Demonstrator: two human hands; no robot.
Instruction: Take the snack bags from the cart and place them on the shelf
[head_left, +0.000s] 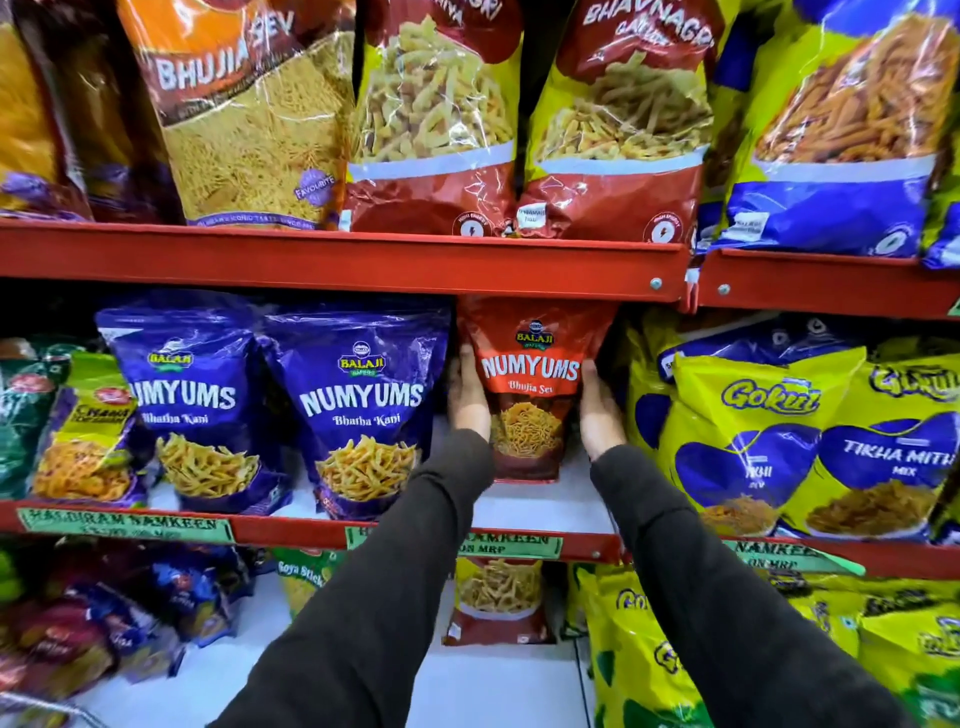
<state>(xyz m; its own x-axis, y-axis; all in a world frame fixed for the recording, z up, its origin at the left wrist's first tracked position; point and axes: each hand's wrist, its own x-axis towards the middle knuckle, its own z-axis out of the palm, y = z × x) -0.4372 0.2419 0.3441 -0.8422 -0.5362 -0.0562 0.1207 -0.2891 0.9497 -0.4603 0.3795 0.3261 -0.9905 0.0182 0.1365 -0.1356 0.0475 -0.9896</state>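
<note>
Now | two hands: left hand (469, 396), right hand (598, 415) clasp one red bag (531, 389) | two purple bags (363, 410)

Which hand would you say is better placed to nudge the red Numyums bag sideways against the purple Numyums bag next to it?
The right hand, probably. It presses the red Numyums bag's side away from the purple Numyums bag, so it can push toward it. The left hand sits in the gap between the two bags, blocking it.
</note>
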